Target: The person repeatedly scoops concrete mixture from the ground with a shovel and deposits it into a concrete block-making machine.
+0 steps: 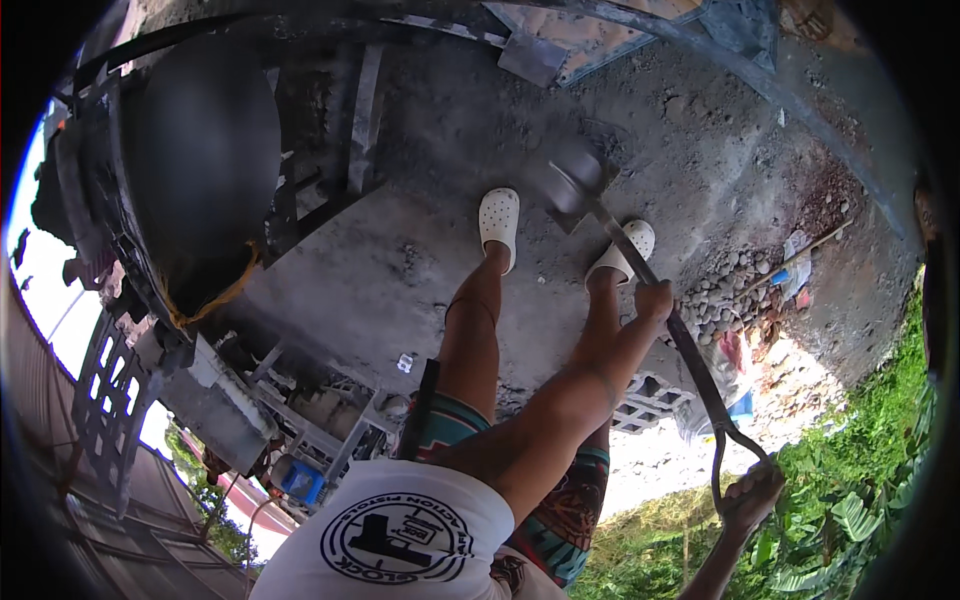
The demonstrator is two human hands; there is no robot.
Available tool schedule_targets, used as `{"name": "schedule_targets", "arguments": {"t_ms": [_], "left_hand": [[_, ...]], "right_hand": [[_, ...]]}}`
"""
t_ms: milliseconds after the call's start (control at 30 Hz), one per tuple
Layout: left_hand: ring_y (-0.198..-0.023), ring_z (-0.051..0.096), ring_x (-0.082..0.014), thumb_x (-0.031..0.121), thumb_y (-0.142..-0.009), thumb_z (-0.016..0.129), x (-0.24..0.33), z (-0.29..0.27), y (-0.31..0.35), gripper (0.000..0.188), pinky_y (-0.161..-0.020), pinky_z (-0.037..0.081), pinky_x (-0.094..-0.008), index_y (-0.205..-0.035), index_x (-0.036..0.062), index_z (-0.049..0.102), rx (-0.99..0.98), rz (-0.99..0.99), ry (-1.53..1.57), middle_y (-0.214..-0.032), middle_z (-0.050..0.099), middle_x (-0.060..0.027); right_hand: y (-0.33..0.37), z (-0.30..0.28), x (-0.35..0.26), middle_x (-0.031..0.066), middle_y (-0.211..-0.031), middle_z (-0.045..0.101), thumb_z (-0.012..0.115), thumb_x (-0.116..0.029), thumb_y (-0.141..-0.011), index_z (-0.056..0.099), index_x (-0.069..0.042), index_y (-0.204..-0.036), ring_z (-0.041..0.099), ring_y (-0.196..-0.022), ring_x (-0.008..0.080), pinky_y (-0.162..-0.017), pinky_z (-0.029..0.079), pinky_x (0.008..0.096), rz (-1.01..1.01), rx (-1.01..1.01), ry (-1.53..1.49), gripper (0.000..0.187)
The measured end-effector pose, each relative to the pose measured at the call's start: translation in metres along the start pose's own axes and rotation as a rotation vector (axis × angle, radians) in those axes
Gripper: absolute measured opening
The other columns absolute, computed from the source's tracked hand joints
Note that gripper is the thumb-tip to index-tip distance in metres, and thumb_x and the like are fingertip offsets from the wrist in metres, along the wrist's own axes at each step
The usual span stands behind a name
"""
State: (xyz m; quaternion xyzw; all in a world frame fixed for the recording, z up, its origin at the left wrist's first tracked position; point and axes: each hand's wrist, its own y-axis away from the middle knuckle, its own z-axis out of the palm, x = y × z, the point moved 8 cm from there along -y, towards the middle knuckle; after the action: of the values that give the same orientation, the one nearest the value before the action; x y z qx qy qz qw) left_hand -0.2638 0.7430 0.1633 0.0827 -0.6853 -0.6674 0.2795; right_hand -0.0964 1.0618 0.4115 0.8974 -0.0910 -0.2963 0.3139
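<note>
A long-handled shovel [689, 350] slants across the right side of my body. My left hand [655, 300] is wrapped round the middle of its shaft, with that arm reaching across me. My right hand [752, 496] grips the D-shaped handle at the rear end. Out in front, the metal shovel blade [580, 188] is slightly smeared by motion, just ahead of my feet over the grey ground. Whether the blade touches the ground or carries anything, I cannot tell. Both fists are closed.
At left stands a dark drum [200, 150] in a metal frame, resembling a concrete mixer. Gravel [725, 290], a thin stick [800, 258] and hollow blocks [645, 402] lie to the right. A long metal pole [800, 110] crosses the far right. My white clogs [499, 222] stand on dusty ground.
</note>
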Motion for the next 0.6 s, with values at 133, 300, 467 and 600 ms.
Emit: {"name": "schedule_targets", "arguments": {"t_ms": [133, 300, 467, 600], "left_hand": [[-0.068, 0.056, -0.0259, 0.014, -0.079, 0.061, 0.047, -0.075, -0.175, 0.022, -0.064, 0.048, -0.0429, -0.096, 0.006, 0.049, 0.189, -0.199, 0.079, -0.074, 0.052, -0.0098], [-0.053, 0.05, -0.0247, 0.008, -0.082, 0.05, 0.077, -0.106, -0.216, 0.005, -0.053, 0.045, -0.0418, -0.079, 0.0057, 0.048, 0.148, -0.194, 0.043, -0.061, 0.047, -0.0096], [-0.046, 0.047, -0.0219, 0.014, -0.084, 0.053, 0.06, -0.124, -0.195, 0.012, -0.044, 0.043, -0.0382, -0.078, 0.0068, 0.046, 0.138, -0.155, 0.097, -0.058, 0.045, -0.0075], [-0.051, 0.05, -0.0233, 0.02, -0.084, 0.056, -0.054, -0.037, -0.156, 0.014, -0.05, 0.047, -0.0399, -0.082, 0.006, 0.052, 0.167, -0.214, -0.008, -0.064, 0.051, -0.0082]], "right_hand": [[0.034, 0.213, -0.009, -0.002, -0.046, 0.031, 0.043, -0.045, -0.093, 0.039, -0.015, -0.067, 0.032, -0.035, 0.0116, -0.033, 0.032, 0.0251, 0.445, -0.327, -0.289, 0.04], [0.065, 0.267, -0.019, 0.0004, -0.049, 0.037, 0.047, -0.043, -0.092, 0.041, -0.014, -0.069, 0.039, -0.037, 0.0134, -0.035, 0.035, 0.0271, 0.264, -0.46, -0.181, 0.037], [0.078, 0.234, -0.001, 0.0044, -0.048, 0.04, 0.041, -0.031, -0.092, 0.041, -0.008, -0.07, 0.039, -0.033, 0.0163, -0.034, 0.035, 0.0282, 0.23, -0.497, -0.187, 0.031], [-0.007, 0.124, -0.002, 0.0016, -0.049, 0.042, 0.043, -0.036, -0.095, 0.046, -0.012, -0.074, 0.04, -0.035, 0.0124, -0.032, 0.037, 0.0258, -0.234, -0.446, 0.234, 0.032]]}}
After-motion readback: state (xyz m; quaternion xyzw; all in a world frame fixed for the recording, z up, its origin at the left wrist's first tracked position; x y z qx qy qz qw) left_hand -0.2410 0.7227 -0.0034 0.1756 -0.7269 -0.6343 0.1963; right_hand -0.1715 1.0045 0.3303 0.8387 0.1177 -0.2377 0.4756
